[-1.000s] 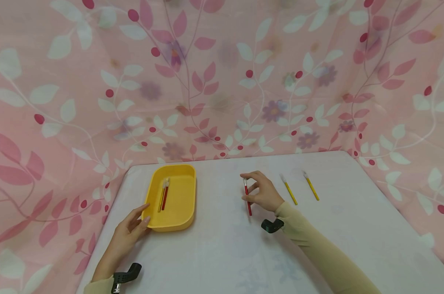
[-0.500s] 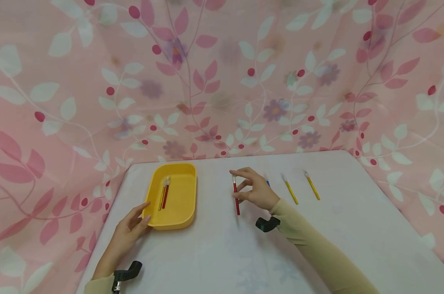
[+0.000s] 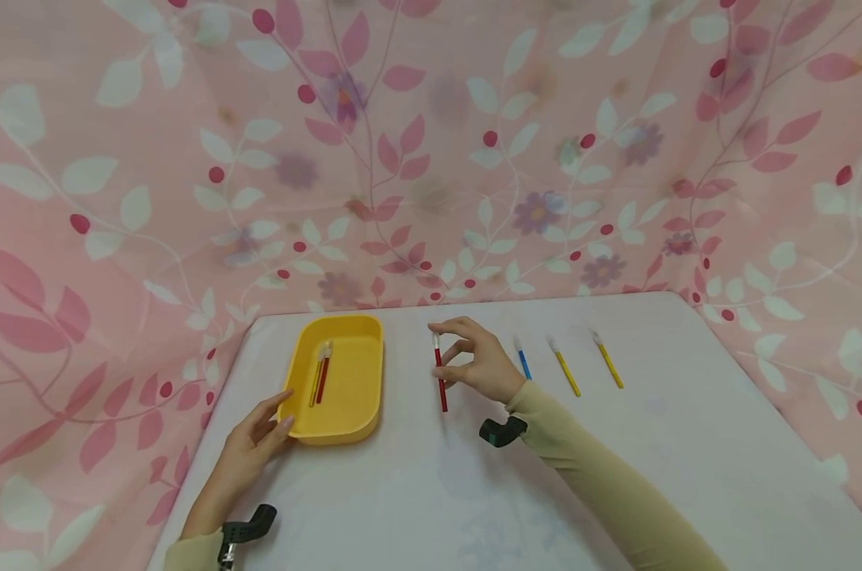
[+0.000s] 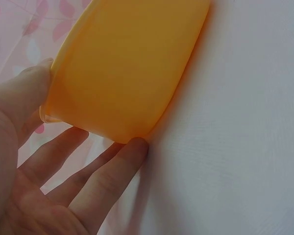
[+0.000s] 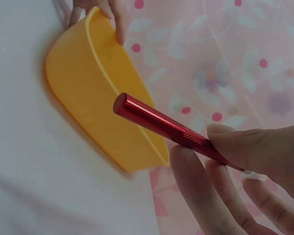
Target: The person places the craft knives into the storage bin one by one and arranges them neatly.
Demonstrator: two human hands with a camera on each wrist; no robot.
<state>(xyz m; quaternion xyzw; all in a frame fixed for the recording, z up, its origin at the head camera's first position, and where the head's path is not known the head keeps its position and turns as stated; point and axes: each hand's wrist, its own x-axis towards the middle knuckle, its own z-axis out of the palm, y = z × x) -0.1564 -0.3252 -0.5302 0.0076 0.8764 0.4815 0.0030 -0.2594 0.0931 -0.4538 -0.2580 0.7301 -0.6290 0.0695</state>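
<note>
My right hand (image 3: 482,363) pinches a red craft knife (image 3: 441,388) between thumb and fingers, above the table right of the yellow tray (image 3: 334,438). In the right wrist view the knife's (image 5: 157,120) plain end points toward the tray (image 5: 88,93), and its knurled collar and part of a clear tip show near the fingers. My left hand (image 3: 248,448) holds the tray's near left corner; the left wrist view shows fingers (image 4: 108,183) against the tray's wall (image 4: 122,63). Inside the tray lie a yellow craft knife (image 3: 316,382) and a dark red one (image 3: 323,381), side by side.
On the white-covered table (image 3: 416,492), right of my right hand, lie a blue craft knife (image 3: 522,362), partly hidden by the hand, and two yellow ones, the nearer (image 3: 565,371) and the farther right (image 3: 608,362). A pink floral cloth (image 3: 431,159) hangs behind.
My right hand has moved left toward the tray with the red craft knife, uncovering the blue one on the table. My left hand stays at the tray's corner.
</note>
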